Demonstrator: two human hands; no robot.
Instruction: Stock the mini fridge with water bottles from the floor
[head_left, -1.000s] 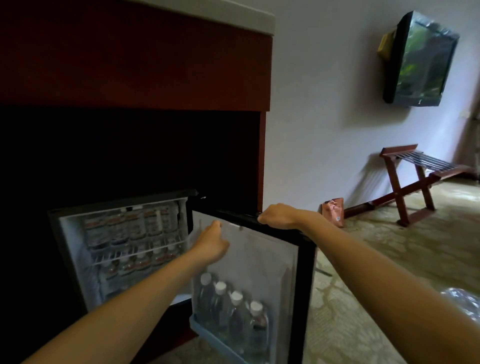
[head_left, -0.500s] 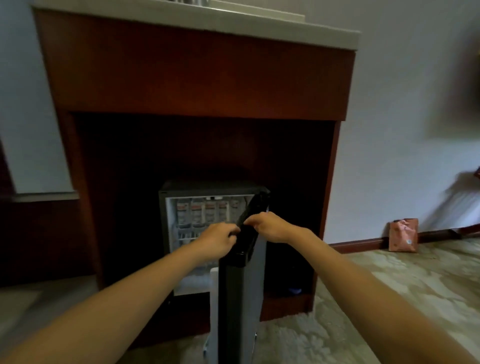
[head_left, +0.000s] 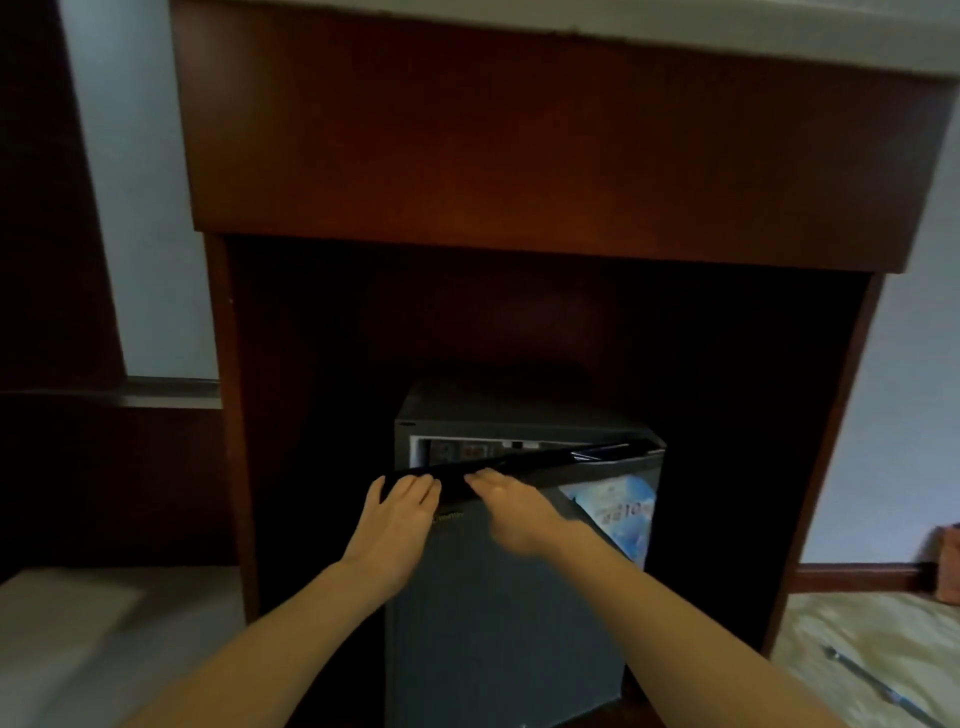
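Under the dark wooden cabinet (head_left: 519, 156), the mini fridge (head_left: 493, 410) sits just beyond your left hand (head_left: 402, 512) and right hand (head_left: 511, 512). Both lie flat-fingered on the top edge of the door (head_left: 493, 597); push evenly until the gap seals.

We'd call this a hotel room: mini fridge (head_left: 498, 597) tucked into a dark wooden cabinet (head_left: 519, 156) niche, patterned carpet (head_left: 857, 639).
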